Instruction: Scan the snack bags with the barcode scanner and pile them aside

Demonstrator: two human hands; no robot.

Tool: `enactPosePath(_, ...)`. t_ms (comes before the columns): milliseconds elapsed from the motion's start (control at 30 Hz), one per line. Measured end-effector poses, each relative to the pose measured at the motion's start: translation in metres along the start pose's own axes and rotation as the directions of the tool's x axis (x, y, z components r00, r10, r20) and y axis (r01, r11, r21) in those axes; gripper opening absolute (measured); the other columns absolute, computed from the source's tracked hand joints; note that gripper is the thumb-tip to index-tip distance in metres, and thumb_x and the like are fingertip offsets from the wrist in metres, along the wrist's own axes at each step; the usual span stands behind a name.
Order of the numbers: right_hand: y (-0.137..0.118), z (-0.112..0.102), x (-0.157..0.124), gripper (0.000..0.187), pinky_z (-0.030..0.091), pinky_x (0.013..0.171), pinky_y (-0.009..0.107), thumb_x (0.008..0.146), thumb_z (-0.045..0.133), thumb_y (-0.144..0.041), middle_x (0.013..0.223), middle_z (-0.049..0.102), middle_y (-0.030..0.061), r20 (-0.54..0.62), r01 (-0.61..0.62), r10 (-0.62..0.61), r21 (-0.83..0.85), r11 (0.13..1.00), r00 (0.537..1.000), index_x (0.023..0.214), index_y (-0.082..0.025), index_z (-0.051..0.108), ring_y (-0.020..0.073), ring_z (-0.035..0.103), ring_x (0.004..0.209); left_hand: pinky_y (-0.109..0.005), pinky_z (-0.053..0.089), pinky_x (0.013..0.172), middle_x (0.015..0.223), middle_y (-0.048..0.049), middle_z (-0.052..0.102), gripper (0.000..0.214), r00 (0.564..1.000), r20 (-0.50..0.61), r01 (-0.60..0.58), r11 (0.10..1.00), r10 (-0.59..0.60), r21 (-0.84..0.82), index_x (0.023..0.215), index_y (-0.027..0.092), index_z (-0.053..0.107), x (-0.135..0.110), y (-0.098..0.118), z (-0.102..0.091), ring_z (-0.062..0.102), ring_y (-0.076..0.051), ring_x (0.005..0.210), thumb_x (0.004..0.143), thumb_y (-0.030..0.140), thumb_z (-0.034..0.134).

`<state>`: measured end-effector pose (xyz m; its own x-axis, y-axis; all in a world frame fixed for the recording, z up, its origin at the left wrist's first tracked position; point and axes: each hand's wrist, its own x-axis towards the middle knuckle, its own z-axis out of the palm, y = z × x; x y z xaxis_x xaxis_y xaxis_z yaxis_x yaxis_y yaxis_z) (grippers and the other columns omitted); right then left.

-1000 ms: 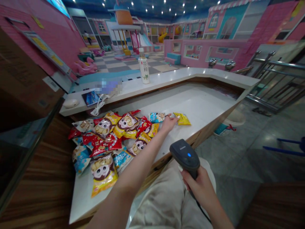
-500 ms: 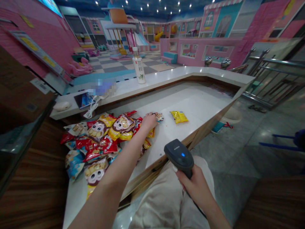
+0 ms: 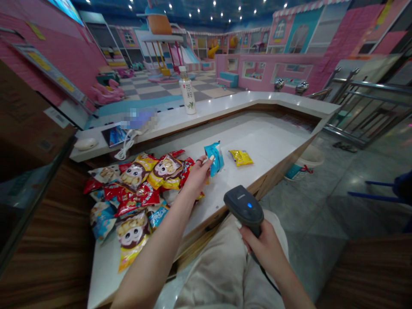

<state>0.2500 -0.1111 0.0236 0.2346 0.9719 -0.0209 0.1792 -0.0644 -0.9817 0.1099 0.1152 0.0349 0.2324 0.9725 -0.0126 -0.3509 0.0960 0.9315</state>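
Between the thumb and fingers of my left hand (image 3: 198,174) is a small blue snack bag (image 3: 215,158), tilted up off the white counter (image 3: 270,135). A small yellow snack packet (image 3: 241,157) lies flat just to its right. To the left of my hand spreads a heap of snack bags, among them a yellow bag with a monkey face (image 3: 165,171), a red bag (image 3: 137,198) and another monkey-face bag (image 3: 132,236) nearest me. My right hand (image 3: 265,244) is wrapped round the handle of a dark barcode scanner (image 3: 243,206); its blue light is lit and its head points towards the counter.
On the raised ledge (image 3: 228,99) stand a tea bottle (image 3: 187,92), a white cable (image 3: 125,148) and a pale rounded object (image 3: 86,143). A cardboard box (image 3: 28,111) is at the left. Below the counter's right side is a white bucket (image 3: 309,159).
My left hand has lifted and turned the small bag, so its blue side now shows. My right hand still holds the scanner in nearly the same place.
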Motion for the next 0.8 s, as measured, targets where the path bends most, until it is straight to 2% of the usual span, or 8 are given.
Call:
enactPosePath(100,0.000,0.002,-0.002,0.020,0.044,0.040,0.021,0.084,0.064,-0.034,0.056,0.054,-0.0050,0.022,-0.025,0.024,0.014,1.000,0.999,0.092,-0.016,0.065,0.0132,0.053,0.044,-0.030,0.057,0.084,0.098,-0.0075,0.076,0.047,0.992,0.008,0.125,0.973,-0.126,-0.192,0.107,0.015,0.067,-0.036,-0.004,-0.002,0.072,-0.018,0.089,0.075,0.046,0.082)
enactPosePath(267,-0.006,0.006,-0.004,0.018,0.043,0.040,0.022,0.083,0.062,-0.035,0.052,0.053,-0.0059,0.026,-0.025,0.024,0.018,1.000,0.999,0.086,-0.017,0.062,0.0132,0.054,0.041,-0.034,0.060,0.084,0.103,-0.0088,0.077,0.049,0.973,-0.051,0.201,0.931,-0.226,-0.304,0.112,0.017,0.069,-0.070,-0.009,-0.007,0.074,-0.023,0.095,0.080,0.053,0.076)
enactPosePath(500,-0.013,0.010,-0.005,0.015,0.043,0.040,0.021,0.084,0.061,-0.034,0.053,0.055,-0.0060,0.009,0.013,-0.013,-0.027,1.000,1.000,0.083,-0.018,0.060,0.0126,0.054,0.041,-0.033,0.057,0.091,0.117,-0.0083,0.075,0.045,0.978,-0.134,0.132,0.975,-0.158,-0.181,0.109,0.019,0.069,-0.093,-0.014,-0.006,0.073,-0.021,0.101,0.071,0.036,0.087)
enactPosePath(633,-0.018,0.011,-0.004,0.015,0.042,0.043,0.021,0.085,0.061,-0.033,0.057,0.057,-0.0040,-0.016,0.078,-0.080,-0.082,0.994,0.997,0.082,-0.018,0.062,0.0128,0.055,0.045,-0.034,0.054,0.094,0.122,-0.0100,0.073,0.048,0.974,-0.180,0.117,0.985,-0.138,-0.126,0.108,0.017,0.069,-0.098,-0.014,-0.006,0.072,-0.020,0.100,0.070,0.041,0.087)
enactPosePath(733,-0.020,0.011,-0.002,0.013,0.042,0.046,0.022,0.084,0.062,-0.030,0.060,0.061,-0.0018,-0.040,0.141,-0.148,-0.136,0.981,0.988,0.083,-0.017,0.065,0.0136,0.055,0.048,-0.036,0.053,0.095,0.120,-0.0111,0.073,0.052,0.979,-0.172,0.098,0.992,-0.110,-0.077,0.111,0.016,0.069,-0.098,-0.017,-0.009,0.071,-0.021,0.098,0.070,0.043,0.086)
enactPosePath(800,-0.018,0.012,-0.001,0.013,0.042,0.046,0.022,0.085,0.062,-0.028,0.061,0.062,-0.0013,-0.027,0.140,-0.146,-0.156,0.978,0.989,0.088,-0.017,0.068,0.0140,0.055,0.048,-0.037,0.052,0.096,0.120,-0.0113,0.073,0.053,0.982,-0.160,0.087,0.994,-0.097,-0.068,0.112,0.015,0.069,-0.098,-0.019,-0.010,0.071,-0.022,0.098,0.070,0.044,0.086)
